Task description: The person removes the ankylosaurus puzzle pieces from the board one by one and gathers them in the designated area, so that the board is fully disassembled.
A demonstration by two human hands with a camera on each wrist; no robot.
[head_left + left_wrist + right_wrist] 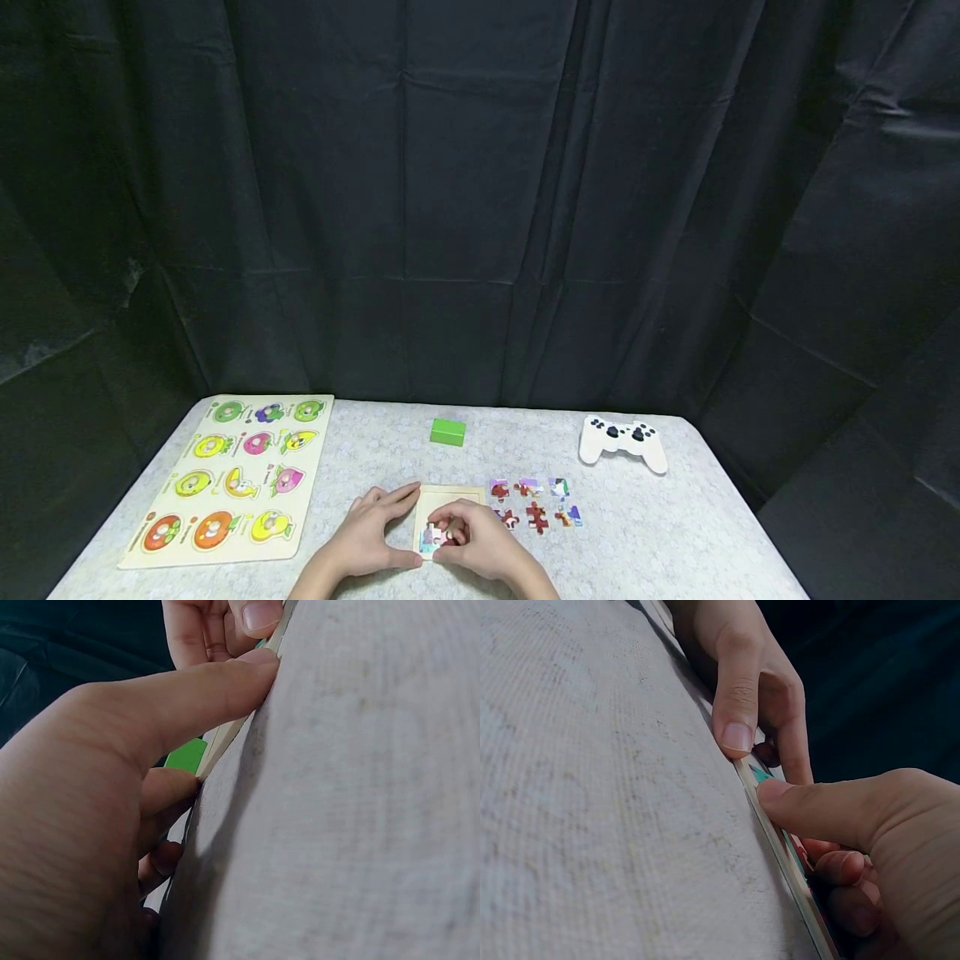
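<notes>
A small square wooden puzzle tray (442, 502) lies near the front of the table. Along its left side my left hand (366, 533) grips it, thumb at the near corner and forefinger at the far corner. My right hand (489, 540) is over the tray, fingers curled down around a reddish jigsaw piece, mostly hidden beneath them. Its thumb (780, 796) touches the tray's near rim. Turquoise and pink jigsaw pieces (428, 540) show inside the tray's near left part. Several loose jigsaw pieces (537, 517) lie in two rows right of the tray.
A large wooden fruit puzzle board (225, 462) covers the table's left side. Behind the tray stands a green block (447, 432). A white game controller (622, 443) lies at the back right. Dark curtains (465, 208) hang behind the table.
</notes>
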